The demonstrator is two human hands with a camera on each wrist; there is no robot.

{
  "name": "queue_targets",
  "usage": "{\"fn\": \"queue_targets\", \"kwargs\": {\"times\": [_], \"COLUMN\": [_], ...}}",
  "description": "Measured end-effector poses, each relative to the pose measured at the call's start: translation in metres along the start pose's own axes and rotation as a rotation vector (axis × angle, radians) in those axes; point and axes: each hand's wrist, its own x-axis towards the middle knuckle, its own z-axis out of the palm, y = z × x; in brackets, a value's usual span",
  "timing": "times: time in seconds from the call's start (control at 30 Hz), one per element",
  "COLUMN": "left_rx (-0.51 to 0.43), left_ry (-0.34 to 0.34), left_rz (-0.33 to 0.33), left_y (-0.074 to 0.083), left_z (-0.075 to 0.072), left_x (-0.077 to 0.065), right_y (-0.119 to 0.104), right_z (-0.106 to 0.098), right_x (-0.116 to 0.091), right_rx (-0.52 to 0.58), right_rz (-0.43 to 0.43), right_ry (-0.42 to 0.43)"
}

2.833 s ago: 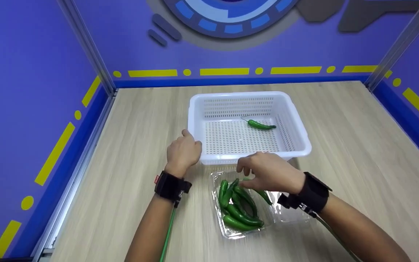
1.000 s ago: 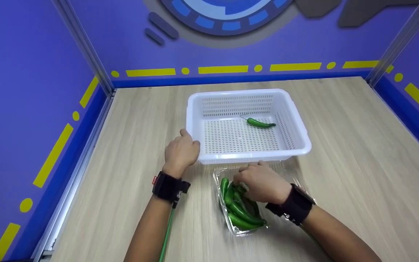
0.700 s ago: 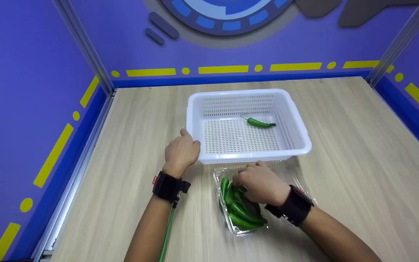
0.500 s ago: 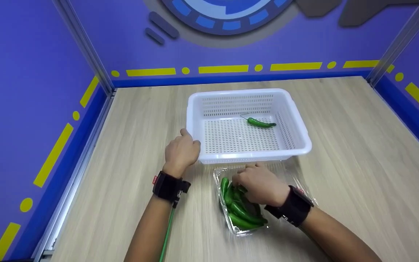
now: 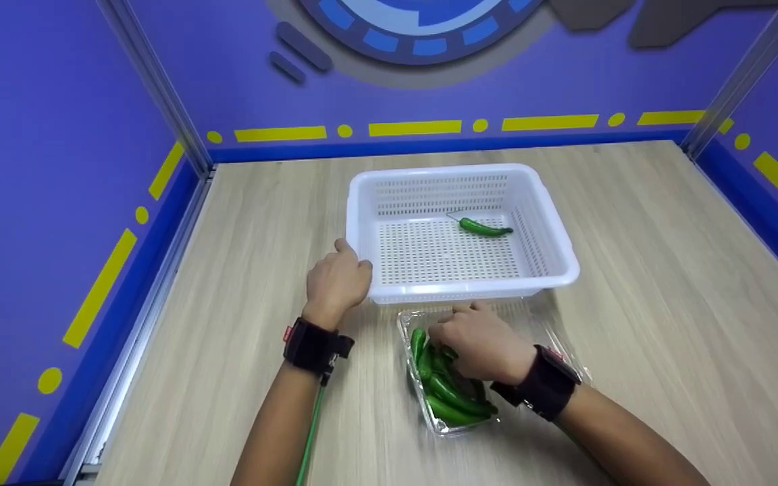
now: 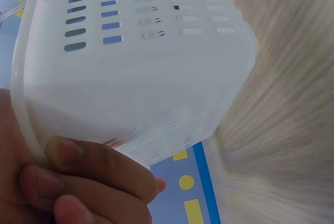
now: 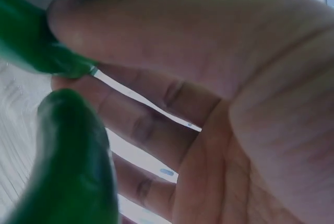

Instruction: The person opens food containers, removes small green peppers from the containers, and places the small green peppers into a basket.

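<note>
My left hand [image 5: 338, 282] grips the near left corner of the white plastic basket [image 5: 473, 289]; in the left wrist view its fingers curl under the basket's rim [image 6: 20, 78]. One green chili pepper [image 5: 485, 229] with a thin stem lies on the basket floor. In front of the basket, my right hand [image 5: 487, 345] reaches down into a clear plastic box [image 5: 423, 408] of several green chili peppers [image 5: 456, 405]. Seen from the right wrist, thumb and fingertips pinch the end of one chili pepper [image 7: 26, 41]. Another chili pepper [image 7: 73, 166] lies close below them. The hand hides part of the box.
The box's clear lid [image 5: 544, 324] lies folded out to the right, partly behind the right hand. Blue panels [image 5: 92, 202] with metal corner posts wall in the wooden table [image 5: 261, 223] at the left, back and right.
My right hand has come down from above the box onto the peppers and pinches one; over the last half second it barely moves. My left hand stays on the basket.
</note>
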Motion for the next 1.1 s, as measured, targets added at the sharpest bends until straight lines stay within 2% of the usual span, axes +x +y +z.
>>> {"fn": "queue_targets", "kwargs": {"times": [0.17,0.37,0.87,1.1], "left_rx": [0.011,0.013,0.011,0.008], "left_ry": [-0.014,-0.009,-0.005,0.004], "left_rz": [-0.001,-0.007,-0.015,-0.001], "left_y": [0.0,0.001,0.001,0.0], "left_z": [-0.001,-0.001,0.0,0.0], "left_x": [0.0,0.0,0.001,0.001], "right_y": [0.001,0.002,0.004,0.01], "right_z": [-0.001,-0.004,-0.01,-0.015], "right_x": [0.001,0.002,0.001,0.0], "right_rx": [0.01,0.04,0.136,0.169], "right_rz": [-0.036,-0.058,-0.035,-0.047], "right_ry": [0.018,-0.024,-0.077,-0.057]}}
